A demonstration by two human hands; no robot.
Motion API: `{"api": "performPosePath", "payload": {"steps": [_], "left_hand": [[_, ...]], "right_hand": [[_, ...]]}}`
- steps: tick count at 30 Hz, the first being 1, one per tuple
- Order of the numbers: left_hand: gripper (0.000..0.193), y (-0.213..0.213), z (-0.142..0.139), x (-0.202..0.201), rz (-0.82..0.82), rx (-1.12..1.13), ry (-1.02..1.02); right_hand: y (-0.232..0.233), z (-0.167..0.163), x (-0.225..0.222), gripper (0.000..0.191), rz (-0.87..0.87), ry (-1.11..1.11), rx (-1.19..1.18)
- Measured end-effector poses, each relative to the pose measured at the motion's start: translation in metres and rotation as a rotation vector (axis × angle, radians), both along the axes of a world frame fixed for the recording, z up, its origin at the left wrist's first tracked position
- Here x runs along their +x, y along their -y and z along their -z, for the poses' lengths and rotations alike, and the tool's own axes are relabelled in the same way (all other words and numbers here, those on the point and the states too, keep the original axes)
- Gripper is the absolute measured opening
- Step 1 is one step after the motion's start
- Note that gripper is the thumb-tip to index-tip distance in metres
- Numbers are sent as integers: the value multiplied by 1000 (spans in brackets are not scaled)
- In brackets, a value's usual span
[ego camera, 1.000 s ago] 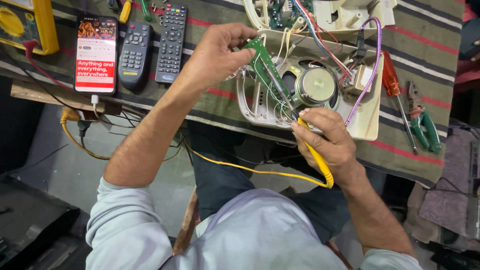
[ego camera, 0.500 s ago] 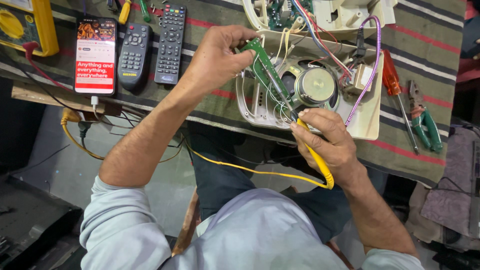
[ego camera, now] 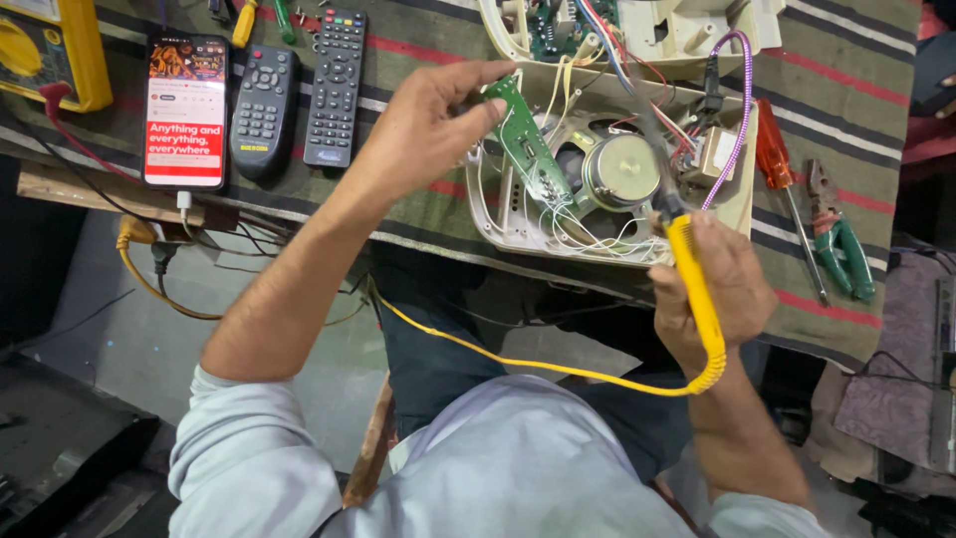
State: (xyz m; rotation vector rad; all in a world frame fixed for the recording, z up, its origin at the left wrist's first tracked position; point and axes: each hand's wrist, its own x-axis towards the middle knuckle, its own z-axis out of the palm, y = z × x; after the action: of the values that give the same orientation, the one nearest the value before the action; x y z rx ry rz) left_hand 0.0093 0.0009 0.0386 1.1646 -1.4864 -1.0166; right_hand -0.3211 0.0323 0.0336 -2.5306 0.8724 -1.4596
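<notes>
Left hand [ego camera: 423,125] pinching a green circuit board [ego camera: 528,149] tilted over an open cream speaker casing [ego camera: 518,224], right hand [ego camera: 712,289] wrapped around a yellow soldering iron [ego camera: 697,299], grip of each closed on its item, two remotes [ego camera: 299,95] lying on the striped bench [ego camera: 856,149]

A narrow green circuit board [ego camera: 525,149], tilted with white wires trailing, is pinched in the left hand [ego camera: 428,125]. A yellow-handled soldering iron [ego camera: 694,289] sits upright in the right hand [ego camera: 715,289].

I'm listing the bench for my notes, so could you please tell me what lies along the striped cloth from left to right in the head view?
Yellow multimeter → smartphone → short black remote → long black remote → green circuit board → round speaker → orange-handled screwdriver → green-handled pliers.
</notes>
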Motion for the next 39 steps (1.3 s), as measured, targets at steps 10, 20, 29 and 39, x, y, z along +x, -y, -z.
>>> {"api": "performPosePath", "payload": {"steps": [10,20,29,39], "left_hand": [[64,-17,-8,-19,-258,-175,412],[88,-20,-7,-10,-85,-200,491],[78,-24,-6,-11,-79,-209,454],[71,-15,5,0,-18,-398,362]], "right_hand": [[4,0,32,31,-144,118,185],[3,5,29,35,-98,142,270],[-9,16,13,42,-134,271,383],[-29,12,5,31,49,95,345]]}}
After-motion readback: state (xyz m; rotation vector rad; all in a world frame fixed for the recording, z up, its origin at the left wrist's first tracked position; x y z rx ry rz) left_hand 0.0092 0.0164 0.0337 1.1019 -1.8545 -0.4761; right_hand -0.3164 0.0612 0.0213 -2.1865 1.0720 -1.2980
